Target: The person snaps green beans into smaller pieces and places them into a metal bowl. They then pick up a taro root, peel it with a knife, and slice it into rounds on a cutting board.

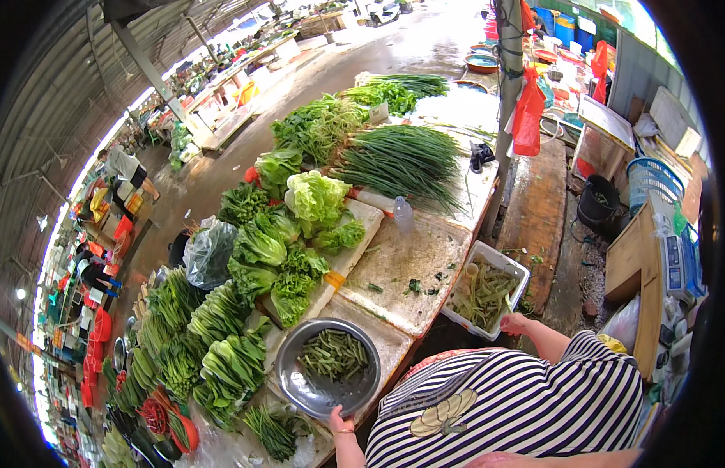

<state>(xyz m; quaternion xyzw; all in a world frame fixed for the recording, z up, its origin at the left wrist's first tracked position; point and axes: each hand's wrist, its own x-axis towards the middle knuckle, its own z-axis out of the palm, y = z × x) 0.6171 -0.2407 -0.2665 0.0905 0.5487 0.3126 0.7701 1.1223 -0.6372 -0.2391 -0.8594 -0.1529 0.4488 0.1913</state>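
Note:
A steel bowl with short cut green bean pieces rests on the stall's front edge. My left hand grips its near rim, thumb uppermost. Off to the right, my right hand is at the near corner of a white plastic foam box, its fingers curled. Inside that box lie pale green stringy trimmings. One green strand reaches up to my right fingers; whether they pinch it is unclear.
Lettuces, bok choy and scallions cover the stall's far side. A clear plastic bottle stands on the stained board. A post rises behind. To the right are a wooden plank, black bucket and scale.

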